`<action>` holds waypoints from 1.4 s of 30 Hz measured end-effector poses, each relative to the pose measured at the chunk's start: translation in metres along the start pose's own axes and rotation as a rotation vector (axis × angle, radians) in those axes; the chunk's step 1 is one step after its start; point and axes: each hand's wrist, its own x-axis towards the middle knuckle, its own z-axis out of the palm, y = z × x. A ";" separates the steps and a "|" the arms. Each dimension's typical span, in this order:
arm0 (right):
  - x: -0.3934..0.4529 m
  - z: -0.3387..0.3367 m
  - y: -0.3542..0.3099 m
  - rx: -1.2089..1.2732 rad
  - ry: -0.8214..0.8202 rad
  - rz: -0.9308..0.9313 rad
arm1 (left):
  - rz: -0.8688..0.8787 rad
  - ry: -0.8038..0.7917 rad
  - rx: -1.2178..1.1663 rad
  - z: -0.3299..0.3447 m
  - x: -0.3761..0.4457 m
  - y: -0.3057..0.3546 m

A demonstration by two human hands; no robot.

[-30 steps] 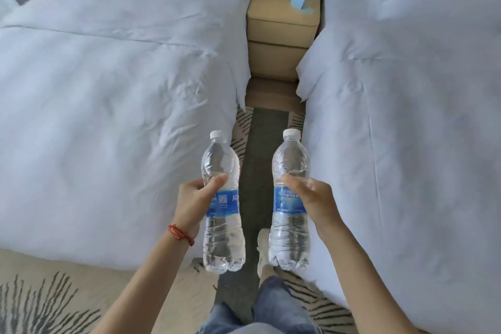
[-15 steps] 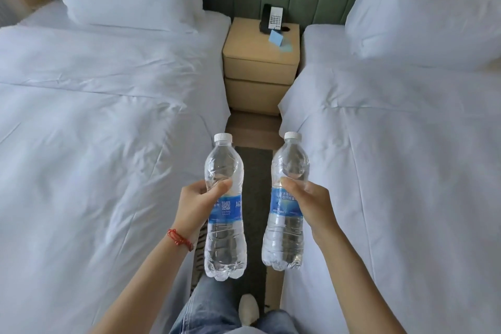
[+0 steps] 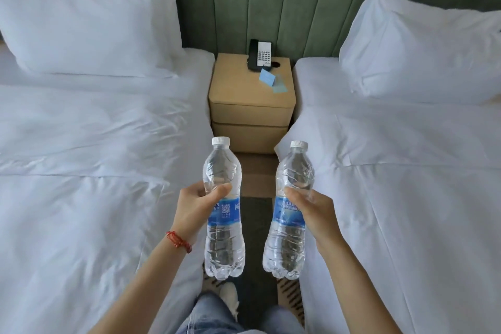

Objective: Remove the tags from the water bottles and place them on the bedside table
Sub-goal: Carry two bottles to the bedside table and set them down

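Observation:
I hold two clear water bottles upright in front of me, over the aisle between two beds. My left hand point(image 3: 193, 206) grips the left bottle point(image 3: 222, 171) around its middle, just above its blue label point(image 3: 225, 214). My right hand point(image 3: 314, 209) grips the right bottle point(image 3: 294, 171), fingers over the top of its blue label point(image 3: 288, 214). Both bottles have white caps. The tan bedside table point(image 3: 238, 81) stands ahead, between the beds against the green headboard.
A black and white phone point(image 3: 259, 58) and blue cards point(image 3: 272, 81) lie on the back right of the table top. White beds point(image 3: 81, 157) point(image 3: 420, 171) with pillows flank the narrow aisle. My legs and a shoe point(image 3: 229, 298) show below.
The bedside table and headboard have grown nearer and larger in view as I walked up the aisle. Both hands kept the same grip on the bottles.

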 end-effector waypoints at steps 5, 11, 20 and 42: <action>0.078 0.021 -0.032 0.044 0.059 0.007 | 0.022 -0.039 0.008 -0.008 0.094 0.018; 0.185 0.037 -0.062 0.056 0.046 0.027 | -0.003 -0.040 -0.009 0.003 0.196 0.023; 0.372 0.054 -0.114 0.109 -0.018 0.030 | -0.030 0.031 -0.063 0.046 0.368 0.055; 0.716 0.148 -0.184 -0.144 0.029 -0.100 | -0.080 0.028 0.016 0.072 0.751 0.072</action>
